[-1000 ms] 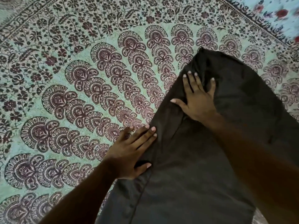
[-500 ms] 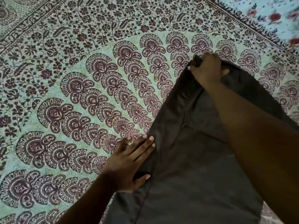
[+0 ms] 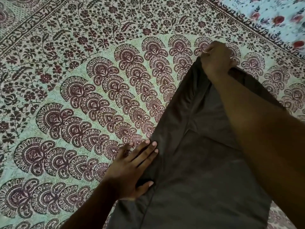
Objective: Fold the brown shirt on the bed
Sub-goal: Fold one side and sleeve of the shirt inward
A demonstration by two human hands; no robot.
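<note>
The brown shirt [image 3: 194,171] lies on the bed as a long dark strip running from the bottom middle up toward the upper right. My left hand [image 3: 132,169] rests flat, fingers spread, on the shirt's left edge, partly on the bedspread. My right hand [image 3: 216,60] is closed in a fist on the shirt's far end, pinching the cloth there. My right forearm crosses over the shirt's right side and hides that part.
A patterned bedspread [image 3: 82,96], pale green with maroon fan motifs and a floral border, covers the bed. A light blue cloth with red flowers [image 3: 277,15] lies beyond the border at the upper right.
My right hand left its flat, open position on the shirt's upper part, slid to the far end and closed on the cloth. My left hand stayed in place.
</note>
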